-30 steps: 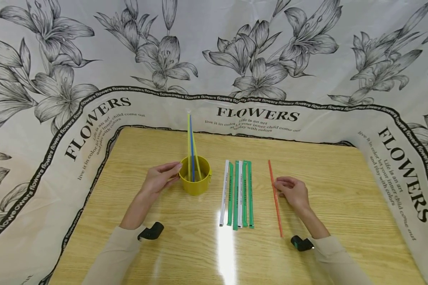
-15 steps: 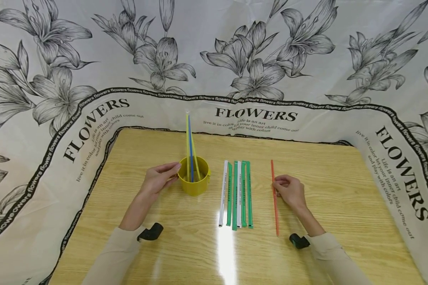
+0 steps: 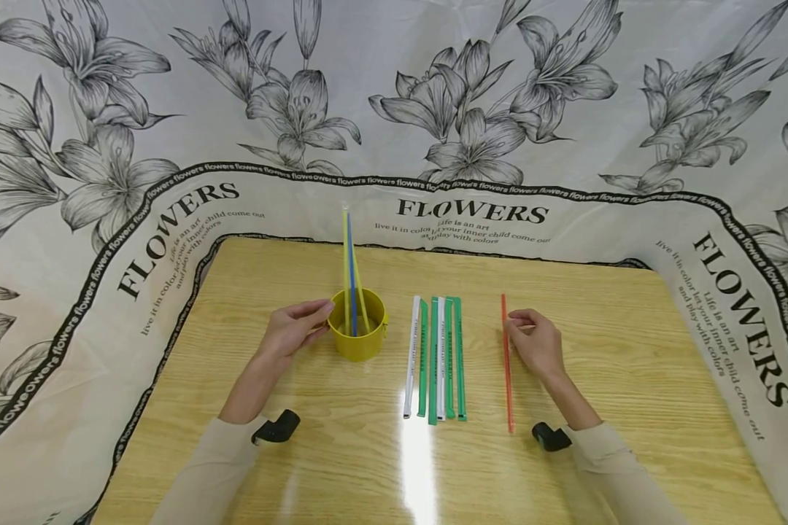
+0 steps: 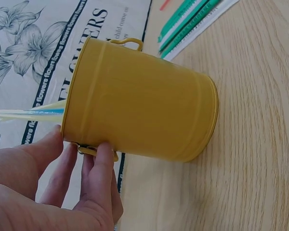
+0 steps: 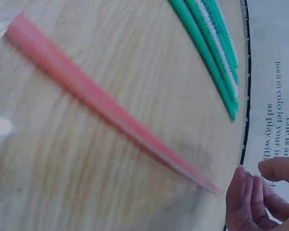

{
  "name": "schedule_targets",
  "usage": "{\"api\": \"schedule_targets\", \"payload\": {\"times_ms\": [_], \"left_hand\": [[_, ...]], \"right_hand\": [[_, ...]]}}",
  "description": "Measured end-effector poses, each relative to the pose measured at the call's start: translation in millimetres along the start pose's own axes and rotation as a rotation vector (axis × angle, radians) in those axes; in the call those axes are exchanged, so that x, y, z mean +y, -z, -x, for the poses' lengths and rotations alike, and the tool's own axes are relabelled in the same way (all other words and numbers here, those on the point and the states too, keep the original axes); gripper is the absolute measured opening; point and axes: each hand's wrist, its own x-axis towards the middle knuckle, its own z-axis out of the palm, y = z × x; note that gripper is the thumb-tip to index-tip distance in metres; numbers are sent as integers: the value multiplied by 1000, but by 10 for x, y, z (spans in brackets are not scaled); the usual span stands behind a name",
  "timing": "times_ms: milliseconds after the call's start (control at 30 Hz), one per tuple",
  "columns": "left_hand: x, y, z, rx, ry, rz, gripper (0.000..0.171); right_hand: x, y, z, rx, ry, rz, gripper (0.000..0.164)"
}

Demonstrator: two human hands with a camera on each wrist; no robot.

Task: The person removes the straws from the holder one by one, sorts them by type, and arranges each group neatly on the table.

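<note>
My left hand [image 3: 293,328] grips the side of a small yellow metal bucket [image 3: 361,347], thumb at its rim and fingers by the small side handle [image 4: 89,151]. Yellow straws [image 3: 346,270] and a blue straw [image 3: 352,292] stand in it, leaning together at the top. On the right, a thin red straw [image 3: 508,386] lies on the table, running away from me. Just right of its far half is my right hand [image 3: 537,343]. The right wrist view shows a gap between thumb and loosely bent fingers, with nothing between them; the straw's far end lies near the fingertips.
Several paper-wrapped straws, green [image 3: 460,357] and white [image 3: 411,357], lie side by side between the bucket and the red straw. A flower-printed cloth [image 3: 473,153] hangs behind the wooden table [image 3: 341,452]. Black wrist cameras [image 3: 279,426] sit at both cuffs.
The red straw has shifted and straightened slightly in the head view. My right hand, earlier pinching it around its middle, has let go and moved a little farther away. The left hand stays put.
</note>
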Motion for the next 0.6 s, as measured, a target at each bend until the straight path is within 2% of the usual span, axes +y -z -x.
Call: {"api": "schedule_targets", "payload": {"times_ms": [100, 400, 600], "left_hand": [[12, -4, -11, -5, 0, -7, 41], [37, -13, -25, -19, -4, -30, 41], [42, 3, -20, -18, 5, -16, 41]], "right_hand": [[-85, 9, -19, -20, 13, 3, 26], [-359, -9, -105, -124, 8, -202, 31], [-544, -55, -202, -165, 64, -255, 30]]}}
